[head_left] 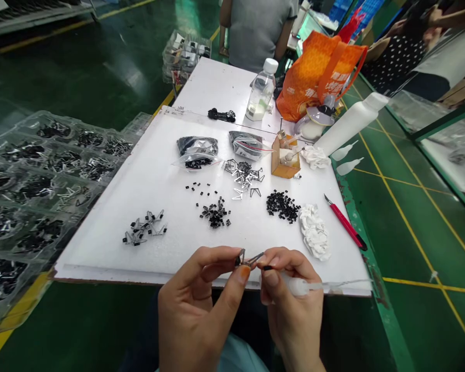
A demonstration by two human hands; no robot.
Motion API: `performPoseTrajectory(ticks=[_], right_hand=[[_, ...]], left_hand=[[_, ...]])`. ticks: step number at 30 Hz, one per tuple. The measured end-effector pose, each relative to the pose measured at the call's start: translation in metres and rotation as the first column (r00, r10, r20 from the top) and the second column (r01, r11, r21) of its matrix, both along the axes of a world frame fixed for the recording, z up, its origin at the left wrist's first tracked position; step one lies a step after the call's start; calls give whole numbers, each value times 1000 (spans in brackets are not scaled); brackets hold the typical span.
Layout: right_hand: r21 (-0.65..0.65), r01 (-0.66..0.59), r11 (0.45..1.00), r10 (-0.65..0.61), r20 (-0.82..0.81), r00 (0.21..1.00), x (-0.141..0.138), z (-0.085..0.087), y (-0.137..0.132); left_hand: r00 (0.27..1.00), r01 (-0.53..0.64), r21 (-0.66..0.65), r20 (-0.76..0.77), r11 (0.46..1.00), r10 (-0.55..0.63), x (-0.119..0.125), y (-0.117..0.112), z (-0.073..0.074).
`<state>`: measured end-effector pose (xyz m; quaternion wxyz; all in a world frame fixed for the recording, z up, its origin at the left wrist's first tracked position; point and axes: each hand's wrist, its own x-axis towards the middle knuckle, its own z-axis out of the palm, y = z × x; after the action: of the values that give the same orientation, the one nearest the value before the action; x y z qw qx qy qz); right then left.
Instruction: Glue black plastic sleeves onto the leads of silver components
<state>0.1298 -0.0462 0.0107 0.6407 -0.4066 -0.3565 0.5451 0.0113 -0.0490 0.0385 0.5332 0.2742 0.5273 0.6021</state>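
Note:
Over the table's near edge, my left hand (209, 299) pinches a small bent metal bracket (251, 260) between thumb and fingers. A black piece sits at the bracket's left end. My right hand (290, 294) closes on the bracket's other end, with a small black piece (268, 267) between thumb and fingertip. Tucked in the same hand is a white squeeze bottle (296, 285), its thin tip pointing right. Beyond my hands lie loose black pieces (216, 213), a second pile of black pieces (282, 205), bare metal brackets (243, 174), and brackets with black ends (145, 227).
On the white table (116, 206) are zip bags (197, 150), a small wooden box (284, 160), crumpled tissue (314, 232), a red craft knife (345, 225), a clear bottle (261, 90) and an orange bag (313, 77). Compartment trays (50, 175) stand left; a person (258, 31) is ahead.

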Motion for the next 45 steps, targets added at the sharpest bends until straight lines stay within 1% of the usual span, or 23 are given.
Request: performPoseTrajectory(ticks=[8,12,15,20,27,32,36,39,45], right_hand=[[-38,17,999,-13,90,996,0,0,-2],[-31,24,999,-22,87,996,0,1,0],[-27,13,1000,-11,67,998,0,1,1],[-48,14,999,-12,38,999,0,2,1],[-55,28,998,-24,63,998,1,4,2],[-53,20,998,-17,56,998,1,4,2],[-58,41,997,-39,36,999,0,4,1],[-55,65,996,-62,57,996,-1,4,1],[2,85,996,-84,110,990,-2,3,3]], left_hand=[[992,11,19,-122,1000,-9,2,3,10],[989,-32,44,-145,998,39,6,2,13],[986,-71,50,-149,996,78,9,1,14],[981,-59,83,-180,995,73,9,0,13],[973,-60,133,-212,989,87,9,0,12],[975,-48,141,-206,989,77,10,-1,13],[970,-54,150,-229,987,88,11,-1,14],[965,-61,156,-242,986,98,11,-1,14],[967,-34,132,-248,991,66,9,0,11]])
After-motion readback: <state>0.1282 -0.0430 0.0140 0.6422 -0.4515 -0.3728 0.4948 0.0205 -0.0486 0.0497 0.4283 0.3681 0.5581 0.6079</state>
